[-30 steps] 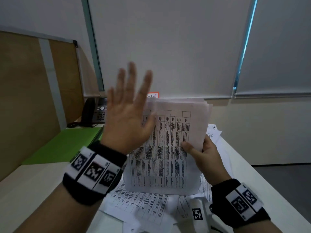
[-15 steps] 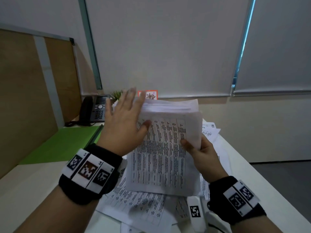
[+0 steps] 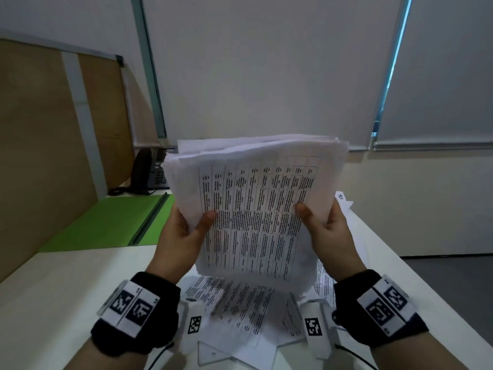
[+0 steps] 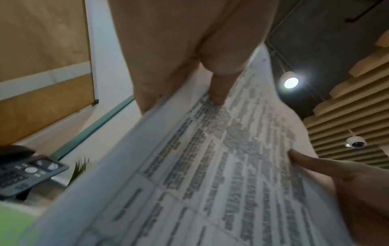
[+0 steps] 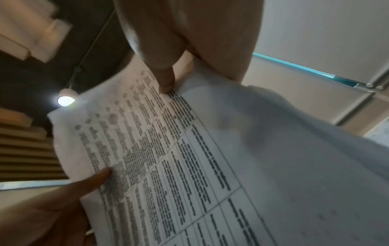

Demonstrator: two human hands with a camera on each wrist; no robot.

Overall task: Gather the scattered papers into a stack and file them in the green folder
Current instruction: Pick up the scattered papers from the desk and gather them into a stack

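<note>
One thick paper stack (image 3: 256,209), upright mid-frame: light, floppy, probably slippery, edges uneven. Gripped at both side edges, left hand (image 3: 178,236) and right hand (image 3: 330,236), fingers clamped. Green folder (image 3: 106,222) middle left.

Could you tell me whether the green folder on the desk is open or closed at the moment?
Open: the green folder lies spread flat, its spine channel exposed along the right edge.
</note>
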